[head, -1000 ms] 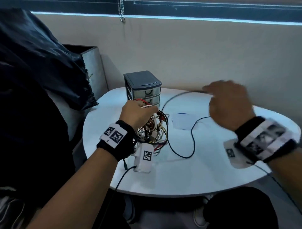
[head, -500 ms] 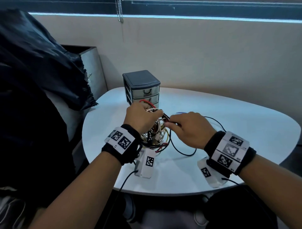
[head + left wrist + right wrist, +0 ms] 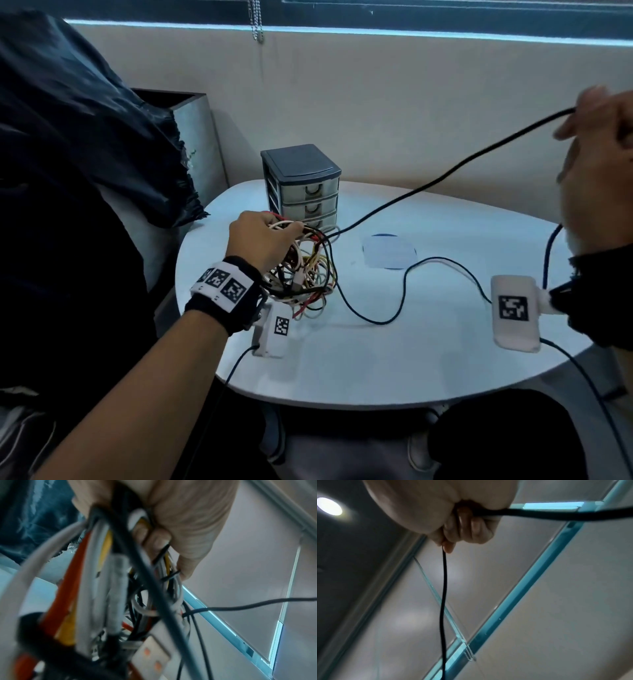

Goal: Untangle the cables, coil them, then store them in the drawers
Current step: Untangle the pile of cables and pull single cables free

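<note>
Right hand (image 3: 447, 511) fingers (image 3: 467, 530) curl around a black cable (image 3: 443, 588)

Cable tangle (image 3: 301, 274) red, yellow, white, black; pulled cable (image 3: 445, 171) black; drawers (image 3: 303, 192) grey; table (image 3: 376, 359) white.

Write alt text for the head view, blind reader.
Left hand grips a tangled cable bundle on a white table while the raised right hand pulls one black cable out of it. A small drawer unit, drawers closed, stands behind.

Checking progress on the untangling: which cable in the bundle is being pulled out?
The black cable: it alone stretches from the tangle under the left hand up to the raised right hand.
</note>
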Motion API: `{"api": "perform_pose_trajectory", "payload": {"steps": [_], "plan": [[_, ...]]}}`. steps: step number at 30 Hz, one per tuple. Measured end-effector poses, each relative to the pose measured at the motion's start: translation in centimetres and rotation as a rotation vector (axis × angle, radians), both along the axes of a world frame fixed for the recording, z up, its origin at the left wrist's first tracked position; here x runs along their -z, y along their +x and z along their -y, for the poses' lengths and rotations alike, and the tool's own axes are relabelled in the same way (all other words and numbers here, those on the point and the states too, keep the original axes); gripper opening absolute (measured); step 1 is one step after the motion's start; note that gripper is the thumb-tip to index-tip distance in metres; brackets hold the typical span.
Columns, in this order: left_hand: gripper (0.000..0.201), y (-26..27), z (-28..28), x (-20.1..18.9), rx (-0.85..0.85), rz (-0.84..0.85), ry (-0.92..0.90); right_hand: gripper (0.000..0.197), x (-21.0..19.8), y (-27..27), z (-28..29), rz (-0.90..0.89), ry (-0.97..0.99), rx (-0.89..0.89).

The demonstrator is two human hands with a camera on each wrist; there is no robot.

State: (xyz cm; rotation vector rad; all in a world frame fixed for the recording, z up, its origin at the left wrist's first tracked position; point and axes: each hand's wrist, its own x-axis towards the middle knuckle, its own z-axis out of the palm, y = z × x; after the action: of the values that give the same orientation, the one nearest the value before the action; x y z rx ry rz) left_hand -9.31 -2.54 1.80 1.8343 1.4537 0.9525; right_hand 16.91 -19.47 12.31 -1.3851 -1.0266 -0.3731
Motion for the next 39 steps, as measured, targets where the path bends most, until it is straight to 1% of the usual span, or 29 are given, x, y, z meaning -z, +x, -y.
{"api": "perform_pose_trajectory", "payload": {"steps": [1,3,4,5,6,7,8,9,10,12,13,14,15,17,19,21,24,25,27,29,30,31,33,34,35,36,37,38,39], "plan": [[0.040,0.0,0.0,0.0,-0.004,-0.007,0.003,0.046,0.6,0.3,-0.1,-0.024,-0.024,0.022],[0.048,0.1,0.2,0.2,-0.017,-0.018,0.003,0.039,2.1,1.3,-0.7,-0.004,-0.166,0.087],[0.050,0.2,0.4,0.2,-0.016,-0.026,0.000,0.034,3.1,1.5,-1.0,0.046,-0.278,0.147],[0.049,0.4,0.5,0.3,-0.012,-0.033,0.000,0.033,4.2,1.2,-1.3,0.116,-0.417,0.208],[0.047,0.6,0.7,0.4,-0.007,-0.037,0.004,0.038,5.4,0.6,-1.4,0.213,-0.554,0.245],[0.045,0.9,0.9,0.4,-0.001,-0.036,0.010,0.044,6.8,-0.1,-1.7,0.325,-0.670,0.233],[0.046,1.3,1.1,0.4,0.006,-0.032,0.017,0.046,7.9,-1.4,-2.0,0.445,-0.745,0.151],[0.047,1.7,1.3,0.4,0.013,-0.025,0.025,0.047,8.9,-3.0,-2.5,0.555,-0.764,0.085],[0.047,2.2,1.6,0.4,0.020,-0.022,0.033,0.053,9.5,-4.9,-2.9,0.599,-0.796,0.014],[0.041,2.9,2.1,0.4,0.029,-0.031,0.044,0.073,10.1,-8.8,-3.6,0.550,-0.974,-0.103],[0.037,3.2,2.3,0.4,0.029,-0.032,0.045,0.078,10.4,-10.1,-3.8,0.503,-1.069,-0.142],[0.034,3.3,2.4,0.4,0.028,-0.025,0.046,0.077,10.7,-11.0,-4.0,0.470,-1.145,-0.158],[0.033,3.4,2.4,0.4,0.027,-0.014,0.050,0.071,10.9,-11.5,-4.2,0.449,-1.200,-0.167],[0.034,3.3,2.4,0.6,0.021,0.008,0.062,0.053,11.1,-11.7,-4.6,0.383,-1.253,-0.225],[0.038,3.1,2.3,0.8,0.007,0.024,0.073,0.040,11.1,-11.6,-4.7,0.269,-1.234,-0.402],[0.042,2.7,2.0,1.0,-0.015,0.032,0.078,0.037,10.5,-11.7,-4.2,0.233,-1.184,-0.583],[0.050,1.5,1.1,1.5,-0.065,0.023,0.074,0.032,8.3,-11.5,-2.3,0.206,-1.070,-0.801],[0.052,1.0,0.6,1.7,-0.093,0.014,0.074,0.031,7.4,-11.2,-1.5,0.170,-1.027,-0.855],[0.053,-0.1,-0.3,2.1,-0.147,0.027,0.054,0.032,5.7,-10.1,-0.4,0.091,-0.971,-0.892],[0.050,-1.0,-1.1,2.6,-0.174,0.098,0.016,0.035,4.9,-8.5,-0.2,0.059,-0.980,-0.845],[0.048,-1.4,-1.4,2.9,-0.170,0.151,-0.005,0.036,5.0,-7.5,-0.6,0.090,-1.011,-0.775],[0.046,-1.7,-1.7,3.2,-0.162,0.208,-0.027,0.037,5.5,-6.2,-1.1,0.158,-1.061,-0.686],[0.050,-2.0,-1.9,3.5,-0.164,0.303,-0.058,0.039,7.0,-3.5,-2.6,0.314,-1.176,-0.448],[0.053,-2.2,-1.9,3.6,-0.168,0.335,-0.073,0.041,7.9,-1.9,-3.4,0.344,-1.192,-0.311],[0.055,-2.3,-2.0,3.7,-0.166,0.364,-0.083,0.042,8.5,-0.5,-4.2,0.337,-1.150,-0.179],[0.056,-2.5,-2.1,3.7,-0.163,0.388,-0.088,0.042,8.7,0.7,-5.0,0.305,-1.058,-0.079],[0.056,-2.6,-2.2,3.6,-0.161,0.408,-0.087,0.041,8.2,1.5,-5.7,0.275,-0.951,-0.015],[0.057,-2.7,-2.3,3.4,-0.161,0.425,-0.078,0.038,7.1,2.1,-6.5,0.274,-0.892,0.030],[0.059,-2.8,-2.4,3.3,-0.162,0.443,-0.065,0.037,5.4,2.5,-7.2,0.316,-0.919,0.063]]}}
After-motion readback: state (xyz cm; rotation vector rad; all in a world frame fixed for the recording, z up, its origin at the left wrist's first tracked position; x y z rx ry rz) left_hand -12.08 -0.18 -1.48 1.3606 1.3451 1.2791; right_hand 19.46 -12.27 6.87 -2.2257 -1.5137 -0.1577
